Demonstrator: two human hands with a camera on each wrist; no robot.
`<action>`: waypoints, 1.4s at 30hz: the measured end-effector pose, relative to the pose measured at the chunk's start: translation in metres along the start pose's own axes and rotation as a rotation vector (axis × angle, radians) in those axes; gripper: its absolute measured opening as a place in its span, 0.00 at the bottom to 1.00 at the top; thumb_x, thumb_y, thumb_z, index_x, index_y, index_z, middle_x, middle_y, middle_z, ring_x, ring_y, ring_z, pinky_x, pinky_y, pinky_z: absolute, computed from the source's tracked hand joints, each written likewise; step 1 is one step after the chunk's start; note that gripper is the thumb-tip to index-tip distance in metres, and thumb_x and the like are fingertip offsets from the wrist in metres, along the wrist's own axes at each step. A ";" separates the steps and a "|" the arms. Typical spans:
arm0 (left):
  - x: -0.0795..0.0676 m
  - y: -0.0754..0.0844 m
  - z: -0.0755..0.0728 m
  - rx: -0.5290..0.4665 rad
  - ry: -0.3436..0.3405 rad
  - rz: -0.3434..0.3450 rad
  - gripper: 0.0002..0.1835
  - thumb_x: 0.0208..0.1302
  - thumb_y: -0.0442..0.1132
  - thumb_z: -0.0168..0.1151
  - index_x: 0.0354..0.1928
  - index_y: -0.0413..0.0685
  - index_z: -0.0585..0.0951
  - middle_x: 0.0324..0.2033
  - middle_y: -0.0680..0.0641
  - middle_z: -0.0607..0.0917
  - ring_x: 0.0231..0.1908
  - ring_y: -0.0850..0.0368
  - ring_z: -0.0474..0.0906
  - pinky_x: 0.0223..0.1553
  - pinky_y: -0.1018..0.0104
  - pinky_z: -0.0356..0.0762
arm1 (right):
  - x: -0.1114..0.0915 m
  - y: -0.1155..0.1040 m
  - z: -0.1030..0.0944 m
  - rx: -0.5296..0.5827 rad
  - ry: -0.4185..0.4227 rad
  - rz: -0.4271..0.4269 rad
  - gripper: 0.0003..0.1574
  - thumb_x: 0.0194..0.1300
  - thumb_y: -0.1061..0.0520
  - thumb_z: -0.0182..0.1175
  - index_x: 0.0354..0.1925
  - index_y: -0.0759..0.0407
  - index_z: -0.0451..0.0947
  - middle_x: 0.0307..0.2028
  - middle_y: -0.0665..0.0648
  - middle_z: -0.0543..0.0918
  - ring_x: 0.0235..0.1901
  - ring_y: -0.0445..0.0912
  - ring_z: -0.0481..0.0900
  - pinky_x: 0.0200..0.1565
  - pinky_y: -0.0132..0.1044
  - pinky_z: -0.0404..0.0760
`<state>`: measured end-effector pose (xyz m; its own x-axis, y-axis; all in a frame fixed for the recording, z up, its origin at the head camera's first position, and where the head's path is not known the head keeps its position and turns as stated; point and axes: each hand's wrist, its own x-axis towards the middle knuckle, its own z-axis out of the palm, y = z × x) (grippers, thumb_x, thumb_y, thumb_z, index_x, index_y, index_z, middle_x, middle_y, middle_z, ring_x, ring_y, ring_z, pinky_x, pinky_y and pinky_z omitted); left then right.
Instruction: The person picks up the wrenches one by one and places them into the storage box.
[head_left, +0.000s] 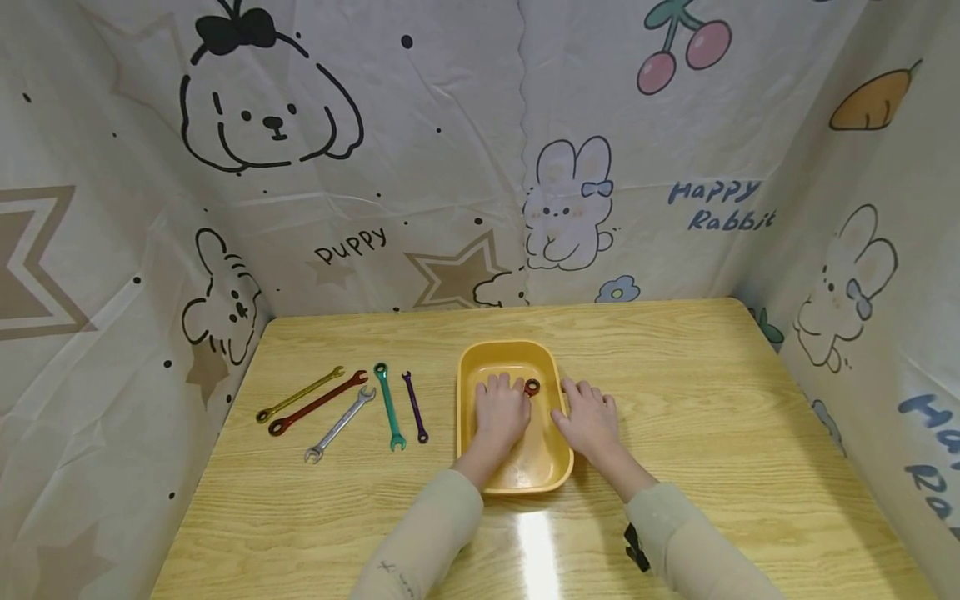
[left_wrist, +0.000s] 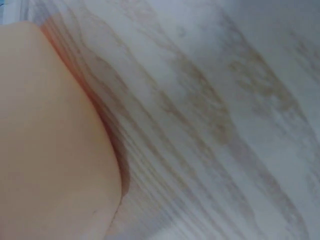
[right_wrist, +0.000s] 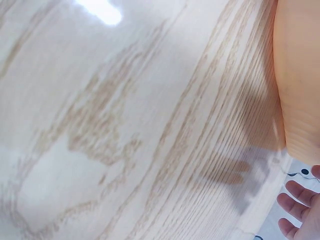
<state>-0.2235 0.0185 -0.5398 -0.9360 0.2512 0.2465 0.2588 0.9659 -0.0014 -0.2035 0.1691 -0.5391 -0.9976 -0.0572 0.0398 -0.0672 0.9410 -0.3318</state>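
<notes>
My left hand (head_left: 502,414) reaches down inside the yellow plastic tray (head_left: 467,358). Beside its fingers shows the reddish ring end of a wrench (head_left: 532,387); the rest is hidden, and whether the fingers grip it cannot be seen. At the tray's right rim is my right hand (head_left: 590,418), thumb close to the edge and the other fingers spread loosely outside. Those fingers (right_wrist: 299,202) also appear in the right wrist view, holding nothing. The left wrist view shows the tray's outer wall (left_wrist: 50,135) but no hand.
Left of the tray several combination wrenches lie on the wooden table (head_left: 675,375): yellow (head_left: 300,395), red (head_left: 318,403), silver (head_left: 340,426), teal (head_left: 389,407) and purple (head_left: 416,407). A printed cloth (head_left: 450,167) hangs around the back and sides.
</notes>
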 end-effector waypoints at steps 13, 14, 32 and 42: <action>0.001 -0.012 -0.019 -0.071 0.065 -0.066 0.19 0.59 0.52 0.56 0.51 0.56 0.79 0.44 0.49 0.77 0.45 0.51 0.72 0.45 0.56 0.67 | 0.000 0.000 0.000 0.003 0.010 -0.003 0.32 0.59 0.45 0.53 0.59 0.55 0.65 0.50 0.63 0.73 0.50 0.59 0.69 0.50 0.56 0.62; 0.001 -0.013 -0.020 -0.076 0.065 -0.070 0.19 0.60 0.51 0.56 0.52 0.56 0.79 0.45 0.48 0.77 0.45 0.51 0.71 0.45 0.56 0.67 | 0.000 0.000 0.000 0.002 0.012 -0.003 0.32 0.59 0.45 0.53 0.59 0.55 0.65 0.50 0.63 0.73 0.50 0.59 0.70 0.50 0.56 0.62; -0.004 -0.047 -0.031 -0.215 0.225 -0.134 0.18 0.59 0.46 0.58 0.52 0.53 0.79 0.43 0.47 0.79 0.41 0.51 0.72 0.43 0.57 0.68 | -0.001 0.000 -0.001 0.020 -0.007 -0.002 0.31 0.60 0.46 0.53 0.60 0.55 0.65 0.51 0.63 0.73 0.51 0.59 0.69 0.52 0.57 0.61; -0.010 -0.067 -0.033 -0.285 0.262 -0.174 0.17 0.60 0.43 0.57 0.52 0.51 0.79 0.44 0.44 0.79 0.43 0.47 0.72 0.44 0.53 0.68 | -0.001 0.000 -0.001 0.012 0.006 -0.010 0.31 0.60 0.45 0.52 0.59 0.55 0.65 0.50 0.63 0.73 0.50 0.59 0.69 0.52 0.57 0.61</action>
<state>-0.2240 -0.0510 -0.5100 -0.8890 0.0255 0.4572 0.1919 0.9273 0.3214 -0.2021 0.1699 -0.5386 -0.9967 -0.0647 0.0487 -0.0775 0.9361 -0.3430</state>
